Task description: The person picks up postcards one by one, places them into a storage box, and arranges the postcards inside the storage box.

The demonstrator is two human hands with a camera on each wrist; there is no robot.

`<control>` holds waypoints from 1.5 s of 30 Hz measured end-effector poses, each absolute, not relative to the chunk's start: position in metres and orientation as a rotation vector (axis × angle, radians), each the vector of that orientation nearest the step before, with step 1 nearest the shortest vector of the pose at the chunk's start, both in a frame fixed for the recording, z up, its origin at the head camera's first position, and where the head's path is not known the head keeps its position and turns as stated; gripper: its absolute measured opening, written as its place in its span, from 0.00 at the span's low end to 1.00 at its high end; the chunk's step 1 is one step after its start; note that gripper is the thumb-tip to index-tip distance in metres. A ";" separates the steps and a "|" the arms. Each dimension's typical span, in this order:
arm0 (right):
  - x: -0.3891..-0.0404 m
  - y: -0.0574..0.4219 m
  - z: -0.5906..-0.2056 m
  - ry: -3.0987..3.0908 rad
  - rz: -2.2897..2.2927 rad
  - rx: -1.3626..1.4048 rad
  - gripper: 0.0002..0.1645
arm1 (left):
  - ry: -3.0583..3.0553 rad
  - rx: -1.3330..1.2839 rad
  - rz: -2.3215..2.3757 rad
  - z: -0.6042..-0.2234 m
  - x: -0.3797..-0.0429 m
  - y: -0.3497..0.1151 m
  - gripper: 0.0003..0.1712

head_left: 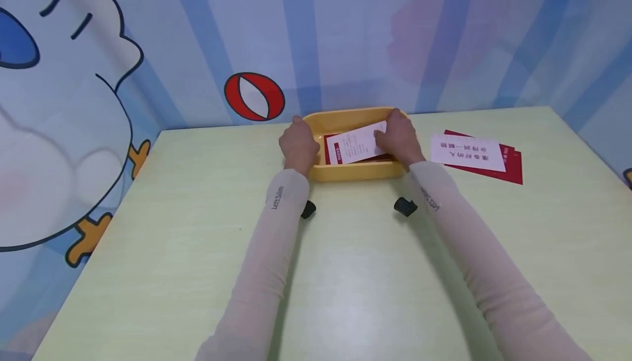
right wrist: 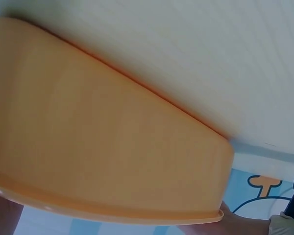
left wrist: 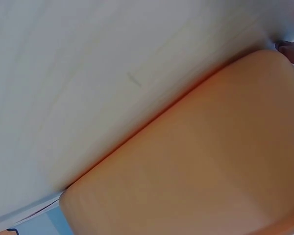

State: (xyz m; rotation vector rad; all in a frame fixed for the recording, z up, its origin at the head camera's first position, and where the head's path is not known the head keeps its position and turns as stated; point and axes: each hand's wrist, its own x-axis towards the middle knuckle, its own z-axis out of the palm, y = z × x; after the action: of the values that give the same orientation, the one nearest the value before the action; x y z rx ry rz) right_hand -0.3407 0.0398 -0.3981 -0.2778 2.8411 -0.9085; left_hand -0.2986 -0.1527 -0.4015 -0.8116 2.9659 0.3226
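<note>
Pale sleeves (head_left: 249, 278) nearest, reaching forward. Striped blue backdrop (head_left: 345, 37) behind; pale counter (head_left: 350, 273) in front of it. Yellow plastic tray (head_left: 357, 173) near the counter's back edge. Left hand (head_left: 299, 142) curled on its left end; right hand (head_left: 401, 139) clamped on the right end, thumb over a white printed card (head_left: 354, 144) that lies aslant on a red card (head_left: 328, 140) inside. Judgement: step is handling the tray; keep it level, grips matched, since loose cards could slide. Edges: backdrop limits room behind; outside, a white lettered card (head_left: 466, 152) on red cards (head_left: 514, 169) sits just beside the right end. Open room toward front and left.
</note>
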 end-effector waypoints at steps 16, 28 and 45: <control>-0.339 0.041 -0.397 2.814 -0.936 -0.254 0.33 | 2.947 -0.833 0.418 -0.402 -0.298 -0.152 0.37; -0.338 0.039 -0.397 2.807 -0.914 -0.217 0.37 | 2.962 -0.839 0.422 -0.402 -0.296 -0.151 0.37; -0.341 0.037 -0.399 2.766 -0.950 -0.178 0.38 | 2.965 -0.847 0.424 -0.402 -0.298 -0.151 0.36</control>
State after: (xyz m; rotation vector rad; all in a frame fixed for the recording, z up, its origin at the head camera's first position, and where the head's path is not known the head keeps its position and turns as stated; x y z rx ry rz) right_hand -0.3408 0.0371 -0.3990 -0.1782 2.7665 -0.9495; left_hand -0.2978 -0.1512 -0.4025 -0.8475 2.9648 0.4242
